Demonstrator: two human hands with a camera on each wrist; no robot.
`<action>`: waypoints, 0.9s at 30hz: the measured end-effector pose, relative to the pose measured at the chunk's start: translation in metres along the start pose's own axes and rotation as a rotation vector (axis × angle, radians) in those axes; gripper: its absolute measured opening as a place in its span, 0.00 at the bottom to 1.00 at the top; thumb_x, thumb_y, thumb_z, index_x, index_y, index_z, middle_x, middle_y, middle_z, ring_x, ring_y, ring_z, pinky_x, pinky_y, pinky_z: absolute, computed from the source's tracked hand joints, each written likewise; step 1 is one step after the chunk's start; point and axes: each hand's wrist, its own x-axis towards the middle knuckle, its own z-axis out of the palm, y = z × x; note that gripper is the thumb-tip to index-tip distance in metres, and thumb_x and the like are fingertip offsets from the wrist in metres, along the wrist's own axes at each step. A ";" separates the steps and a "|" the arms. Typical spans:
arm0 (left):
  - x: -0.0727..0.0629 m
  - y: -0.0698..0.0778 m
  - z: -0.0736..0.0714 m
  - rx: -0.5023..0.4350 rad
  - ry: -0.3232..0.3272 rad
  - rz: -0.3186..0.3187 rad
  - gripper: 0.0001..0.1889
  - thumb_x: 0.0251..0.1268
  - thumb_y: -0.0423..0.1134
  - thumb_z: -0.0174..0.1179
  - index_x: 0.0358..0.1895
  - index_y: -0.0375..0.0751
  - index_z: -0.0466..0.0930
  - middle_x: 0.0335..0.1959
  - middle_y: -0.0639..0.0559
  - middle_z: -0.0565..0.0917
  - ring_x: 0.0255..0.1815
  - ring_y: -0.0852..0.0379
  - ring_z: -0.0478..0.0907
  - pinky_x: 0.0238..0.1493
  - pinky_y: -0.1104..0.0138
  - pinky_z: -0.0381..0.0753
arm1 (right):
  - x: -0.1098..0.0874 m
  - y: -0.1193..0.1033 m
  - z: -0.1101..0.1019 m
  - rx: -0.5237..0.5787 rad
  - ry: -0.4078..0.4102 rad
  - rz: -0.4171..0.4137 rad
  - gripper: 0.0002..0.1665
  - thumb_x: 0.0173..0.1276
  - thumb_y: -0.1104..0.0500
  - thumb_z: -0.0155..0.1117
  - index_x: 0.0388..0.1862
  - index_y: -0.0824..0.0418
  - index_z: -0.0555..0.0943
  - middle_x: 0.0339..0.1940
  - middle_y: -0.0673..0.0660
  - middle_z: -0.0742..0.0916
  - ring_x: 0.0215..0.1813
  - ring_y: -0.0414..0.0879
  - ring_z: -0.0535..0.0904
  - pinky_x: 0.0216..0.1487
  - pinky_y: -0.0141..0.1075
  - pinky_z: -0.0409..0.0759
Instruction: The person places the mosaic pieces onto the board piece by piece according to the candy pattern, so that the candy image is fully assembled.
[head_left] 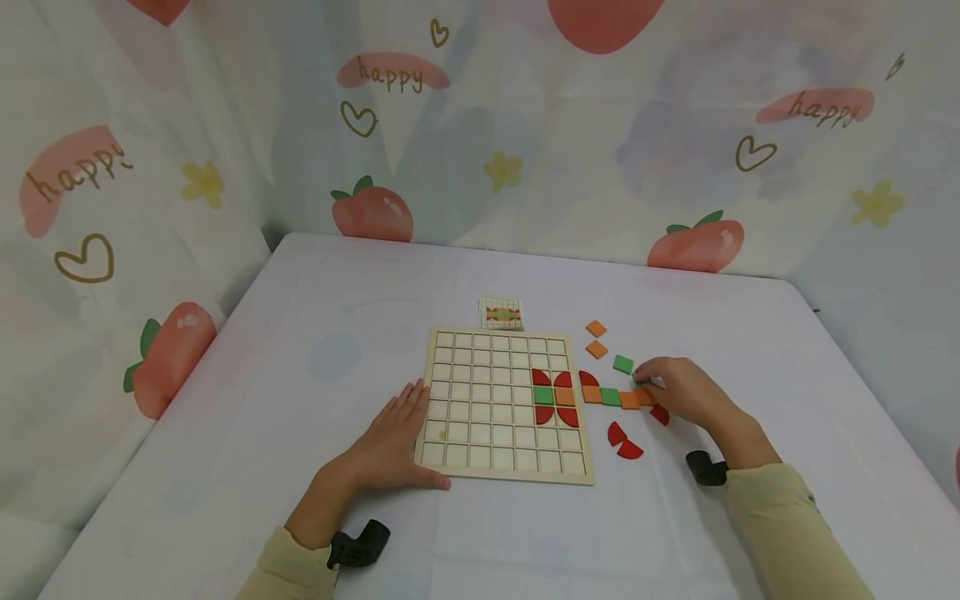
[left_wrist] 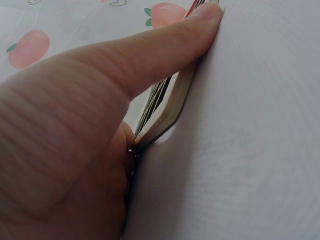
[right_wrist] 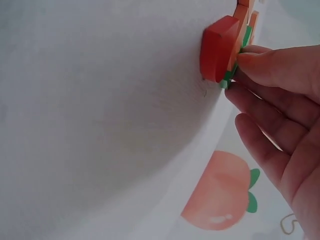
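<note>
A wooden grid board (head_left: pixel 480 389) lies on the table, with red quarter-round tiles around one green tile (head_left: pixel 543 396) and one orange tile (head_left: pixel 564 397) at its right side. My left hand (head_left: pixel 386 442) rests against the board's left edge, fingers straight, thumb (left_wrist: pixel 165 47) along the near edge. My right hand (head_left: pixel 693 396) is right of the board, thumb and forefinger pinching a small green square tile (right_wrist: pixel 227 80), partly hidden by the fingers. Just under those fingertips runs a row of orange and green tiles (head_left: pixel 611 397). A red tile (right_wrist: pixel 217 50) stands close to the thumb.
Patterned cards (head_left: pixel 502 313) lie behind the board. Two orange tiles (head_left: pixel 596 349) and a loose green tile (head_left: pixel 623 364) are at the back right. Two red tiles (head_left: pixel 630 449) lie nearer the front. A printed cloth (head_left: pixel 510 108) hangs behind the table.
</note>
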 end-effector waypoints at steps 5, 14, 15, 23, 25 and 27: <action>-0.001 0.001 -0.001 -0.015 -0.004 0.005 0.66 0.38 0.72 0.62 0.71 0.32 0.35 0.73 0.43 0.36 0.72 0.52 0.31 0.68 0.57 0.38 | -0.001 0.001 -0.001 -0.001 -0.016 0.002 0.11 0.57 0.71 0.64 0.40 0.70 0.83 0.42 0.65 0.83 0.50 0.63 0.74 0.50 0.55 0.71; -0.001 0.002 -0.001 -0.012 0.002 0.008 0.66 0.38 0.71 0.62 0.71 0.32 0.35 0.73 0.43 0.37 0.72 0.51 0.31 0.68 0.57 0.38 | -0.004 0.002 -0.004 0.018 -0.055 0.006 0.12 0.57 0.71 0.64 0.41 0.70 0.82 0.42 0.65 0.83 0.50 0.63 0.74 0.50 0.55 0.72; -0.001 0.002 -0.001 -0.014 0.003 0.008 0.66 0.38 0.71 0.63 0.71 0.32 0.36 0.73 0.43 0.37 0.72 0.51 0.31 0.68 0.57 0.38 | -0.004 0.003 -0.005 0.022 -0.059 0.007 0.12 0.57 0.71 0.64 0.41 0.70 0.82 0.42 0.65 0.83 0.50 0.62 0.74 0.50 0.55 0.72; -0.001 0.003 -0.003 -0.020 0.000 0.006 0.66 0.38 0.71 0.63 0.71 0.31 0.36 0.73 0.42 0.37 0.72 0.51 0.32 0.68 0.57 0.38 | -0.006 0.009 -0.007 0.056 -0.077 -0.009 0.12 0.57 0.69 0.65 0.42 0.68 0.83 0.44 0.65 0.82 0.51 0.63 0.73 0.50 0.55 0.72; -0.002 0.003 -0.003 -0.020 0.000 0.007 0.66 0.38 0.70 0.63 0.71 0.31 0.36 0.73 0.42 0.37 0.72 0.50 0.32 0.68 0.57 0.38 | -0.006 0.010 -0.007 0.065 -0.080 -0.013 0.12 0.57 0.69 0.66 0.42 0.68 0.83 0.44 0.65 0.82 0.51 0.63 0.72 0.50 0.55 0.72; -0.002 0.003 -0.004 -0.020 0.001 0.008 0.66 0.38 0.70 0.63 0.71 0.31 0.36 0.73 0.42 0.37 0.72 0.50 0.32 0.68 0.57 0.38 | -0.006 0.012 -0.007 0.071 -0.079 -0.019 0.12 0.57 0.69 0.66 0.42 0.67 0.83 0.44 0.64 0.82 0.51 0.63 0.73 0.50 0.55 0.72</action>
